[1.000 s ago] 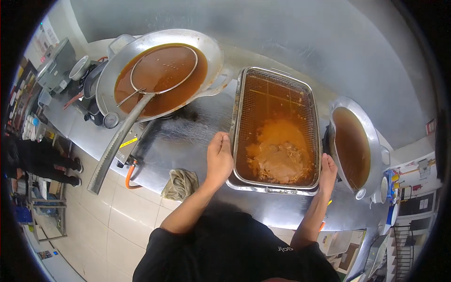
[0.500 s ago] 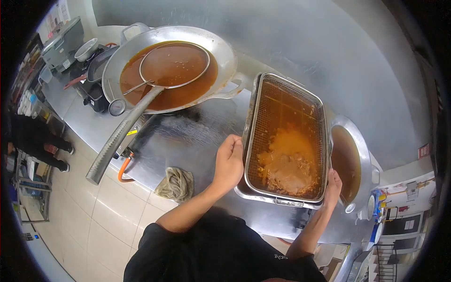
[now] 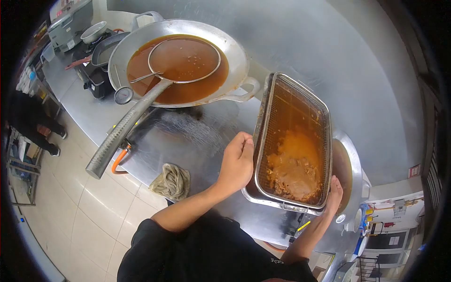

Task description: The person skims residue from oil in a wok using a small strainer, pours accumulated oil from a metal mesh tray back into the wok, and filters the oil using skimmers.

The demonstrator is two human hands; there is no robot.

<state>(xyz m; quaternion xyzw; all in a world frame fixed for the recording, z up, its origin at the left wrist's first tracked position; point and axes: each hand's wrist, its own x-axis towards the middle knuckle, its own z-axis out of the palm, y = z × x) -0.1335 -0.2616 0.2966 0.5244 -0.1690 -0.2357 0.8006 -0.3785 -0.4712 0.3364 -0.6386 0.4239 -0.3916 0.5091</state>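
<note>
My left hand (image 3: 238, 160) grips the left side of a rectangular metal tray with a wire-mesh basket (image 3: 300, 110) nested in it. Around the right side my right hand (image 3: 334, 195) is closed. Brown liquid fills the tray, with a pale lumpy mass (image 3: 296, 176) in the near part of the basket. The tray is held above the steel counter, between two large pans. In the left pan (image 3: 237, 51), a round fine strainer (image 3: 185, 60) rests over brown oil, its long handle (image 3: 124, 129) reaching over the rim. A dial thermometer (image 3: 123, 95) hangs at that rim.
The right pan (image 3: 354, 157) of brown liquid stands partly behind the tray. A crumpled cloth (image 3: 172, 182) lies at the front edge of the counter (image 3: 192, 141). An orange hose (image 3: 120, 161) hangs nearby. At the far left, a person in dark clothes (image 3: 30, 122) stands on the floor.
The view has shifted, and the pans and counter sit differently in it. Both hands still hold the tray, which appears slightly farther right in view. The pale mass has slightly changed shape.
</note>
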